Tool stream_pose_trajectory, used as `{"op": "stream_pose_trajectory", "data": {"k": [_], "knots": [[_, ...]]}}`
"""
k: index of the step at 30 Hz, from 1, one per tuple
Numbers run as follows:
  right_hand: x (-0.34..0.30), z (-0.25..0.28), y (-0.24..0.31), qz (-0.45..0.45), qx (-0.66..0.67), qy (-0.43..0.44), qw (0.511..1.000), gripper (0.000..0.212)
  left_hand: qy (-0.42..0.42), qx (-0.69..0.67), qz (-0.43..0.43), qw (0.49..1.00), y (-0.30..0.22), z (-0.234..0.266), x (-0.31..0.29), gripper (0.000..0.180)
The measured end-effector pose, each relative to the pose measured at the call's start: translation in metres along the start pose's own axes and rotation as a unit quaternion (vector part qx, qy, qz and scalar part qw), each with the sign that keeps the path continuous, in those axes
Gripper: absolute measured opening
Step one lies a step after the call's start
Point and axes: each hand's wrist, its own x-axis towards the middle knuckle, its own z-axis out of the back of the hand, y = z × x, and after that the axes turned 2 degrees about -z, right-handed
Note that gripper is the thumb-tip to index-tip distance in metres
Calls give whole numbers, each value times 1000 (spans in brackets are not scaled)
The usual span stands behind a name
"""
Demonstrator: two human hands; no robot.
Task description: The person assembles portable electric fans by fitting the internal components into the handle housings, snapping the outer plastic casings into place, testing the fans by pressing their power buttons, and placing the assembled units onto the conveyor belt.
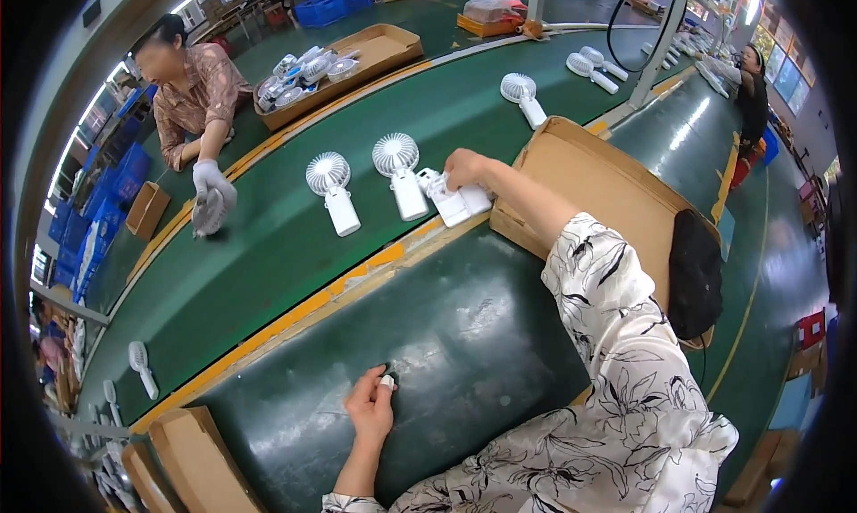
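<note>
My right hand (466, 169) reaches out over the belt, its fingers closed on a white plastic fan part (436, 186) in a small cluster of white pieces. Beside this cluster lie a white handheld fan (395, 156) and, further left, another fan (328, 174), both with round grilles and stubby handles. Low over the dark green worktop (473, 316) is my left hand (370, 410), thumb and fingers pinched together. Something small and white shows at its thumb tip; whether it is held or worn I cannot tell.
Right of my arm stands a cardboard tray (598, 169) with a black cloth item (694, 276). Across the belt (268, 254), a co-worker's gloved hand (214, 191) grips a fan. A carton of fans (375, 44) sits beyond. Cardboard boxes (196, 459) stand at the lower left.
</note>
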Motion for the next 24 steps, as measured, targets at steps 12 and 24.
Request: {"op": "stream_pose_trajectory", "data": {"k": [12,24], "knots": [[-123,-64,49,345,-83,145,923,39,37,-75,47,995,-7,7,18,21],[-30,-66,63,-59,-170,-266,947,58,23,27,-131,991,-10,-17,44,22]]}}
